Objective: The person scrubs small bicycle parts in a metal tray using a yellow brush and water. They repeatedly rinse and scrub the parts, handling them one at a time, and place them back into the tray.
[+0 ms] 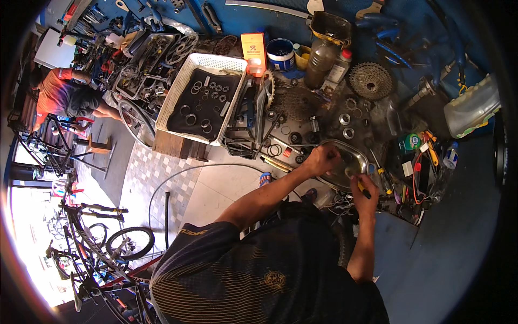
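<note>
The right hand has its grip closed on a black-and-yellow tool, at the near side of the metal tray. The left hand, fingers bent over the tray, hides any contents. Working low over the tray should catch dropped parts. Beyond, printing marks the green container and orange box.
</note>
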{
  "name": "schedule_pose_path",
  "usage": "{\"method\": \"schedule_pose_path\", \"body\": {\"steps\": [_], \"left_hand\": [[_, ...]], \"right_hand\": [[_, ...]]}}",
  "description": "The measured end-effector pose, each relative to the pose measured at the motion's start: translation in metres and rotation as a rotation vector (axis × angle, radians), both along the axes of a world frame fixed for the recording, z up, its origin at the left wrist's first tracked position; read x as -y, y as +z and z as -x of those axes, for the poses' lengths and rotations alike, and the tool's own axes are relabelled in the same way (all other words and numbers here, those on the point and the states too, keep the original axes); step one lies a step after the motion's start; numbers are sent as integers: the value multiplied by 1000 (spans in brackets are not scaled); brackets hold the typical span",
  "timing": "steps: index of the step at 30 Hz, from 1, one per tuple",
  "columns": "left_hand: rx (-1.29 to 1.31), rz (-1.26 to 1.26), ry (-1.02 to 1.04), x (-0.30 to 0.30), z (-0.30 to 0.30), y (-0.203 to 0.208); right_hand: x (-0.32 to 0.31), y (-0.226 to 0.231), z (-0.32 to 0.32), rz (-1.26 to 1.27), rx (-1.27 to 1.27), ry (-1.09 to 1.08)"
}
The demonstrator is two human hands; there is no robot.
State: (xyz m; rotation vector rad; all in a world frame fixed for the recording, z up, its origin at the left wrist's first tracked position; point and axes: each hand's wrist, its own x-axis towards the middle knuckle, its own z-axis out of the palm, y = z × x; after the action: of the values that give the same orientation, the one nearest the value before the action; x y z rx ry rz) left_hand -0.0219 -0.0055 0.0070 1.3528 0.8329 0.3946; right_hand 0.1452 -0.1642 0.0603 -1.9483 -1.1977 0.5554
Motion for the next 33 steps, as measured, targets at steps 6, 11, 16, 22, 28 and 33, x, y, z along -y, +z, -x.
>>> {"method": "schedule_pose_path", "body": {"steps": [6, 11, 16, 22, 28, 33], "left_hand": [[-54, -675, -13, 6, -3, -5], [-62, -695, 4, 1, -2, -7], [-180, -311, -115, -6, -4, 2], [-252, -227, -209, -11, 0, 19], [-53, 64, -131, -9, 2, 16], [110, 411, -92, -21, 9, 11]], "right_hand": [[-21, 15, 11, -80, -51, 118], [-28, 15, 11, -62, -80, -6], [-26, -2, 16, -25, -183, -61], [-27, -4, 19, -126, -254, -61], [-21, -13, 6, -88, -193, -155], [4, -5, -4, 123, -51, -101]]}}
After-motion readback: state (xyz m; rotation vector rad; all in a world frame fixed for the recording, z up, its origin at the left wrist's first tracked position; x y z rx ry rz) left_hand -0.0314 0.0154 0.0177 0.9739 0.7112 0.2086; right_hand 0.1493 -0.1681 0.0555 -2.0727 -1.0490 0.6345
